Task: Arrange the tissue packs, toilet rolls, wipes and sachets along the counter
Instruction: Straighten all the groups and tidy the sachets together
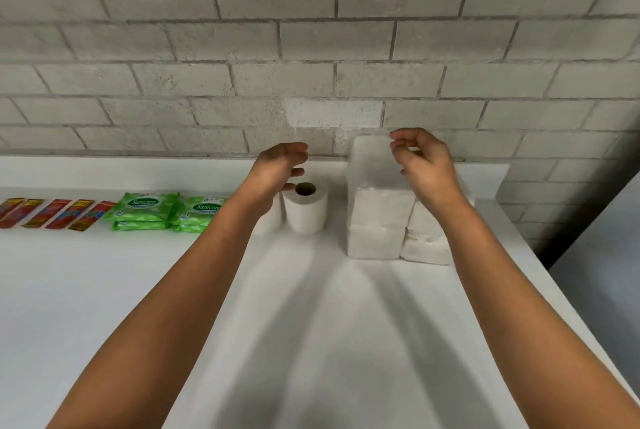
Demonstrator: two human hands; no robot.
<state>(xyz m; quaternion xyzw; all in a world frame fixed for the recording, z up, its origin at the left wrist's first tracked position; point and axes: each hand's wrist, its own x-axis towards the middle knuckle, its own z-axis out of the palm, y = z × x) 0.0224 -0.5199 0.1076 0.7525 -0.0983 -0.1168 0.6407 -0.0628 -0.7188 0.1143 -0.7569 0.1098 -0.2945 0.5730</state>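
Observation:
Two tall stacks of white tissue packs (377,210) stand side by side at the right end of the white counter (311,324), against the wall. My right hand (424,161) hovers over their tops, fingers curled and apart, holding nothing. An upright toilet roll (306,208) stands left of the stacks; a second roll behind my left wrist is mostly hidden. My left hand (278,167) hangs just above the rolls, fingers loosely apart, empty. Green wipes packs (149,206) lie stacked further left. Red sachets (52,213) lie in a row at the far left.
A grey brick wall (311,47) backs the counter. The counter's right edge (540,272) drops off beside a dark gap and a grey surface (602,290).

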